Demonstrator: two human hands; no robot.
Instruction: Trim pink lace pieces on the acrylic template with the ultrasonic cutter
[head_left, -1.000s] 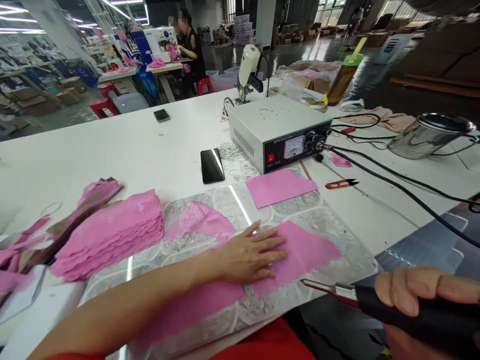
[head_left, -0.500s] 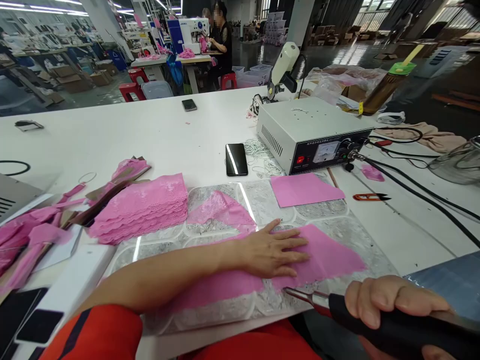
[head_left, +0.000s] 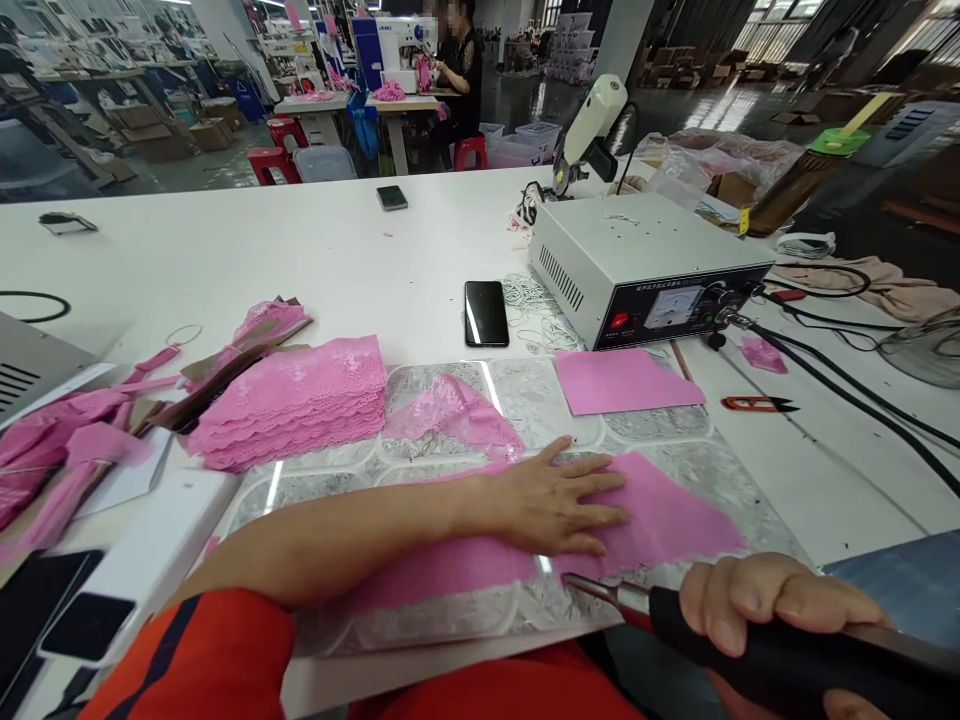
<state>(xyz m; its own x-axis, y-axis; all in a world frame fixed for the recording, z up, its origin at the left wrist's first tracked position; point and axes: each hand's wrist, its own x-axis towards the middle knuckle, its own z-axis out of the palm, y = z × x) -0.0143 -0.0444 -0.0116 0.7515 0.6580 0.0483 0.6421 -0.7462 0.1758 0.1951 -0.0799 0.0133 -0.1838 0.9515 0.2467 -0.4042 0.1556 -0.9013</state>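
My left hand lies flat with fingers stretched out, pressing a pink fabric piece onto a glass plate that covers white lace. At the lower right, my right hand is closed around the black handle of a cutting tool. Its metal tip sits at the near edge of the pink fabric, just below my left fingers. A loose pink lace piece lies beyond my left hand.
A stack of pink lace is left of the plate, with pink scraps further left. A pink sheet, black phone, grey control box with cables, and orange snips lie beyond. A person sits at a far sewing table.
The view has swung to the left, showing more of the table's left side. My left hand stays flat on the fabric; the tool tip has edged closer to the fabric's near edge.
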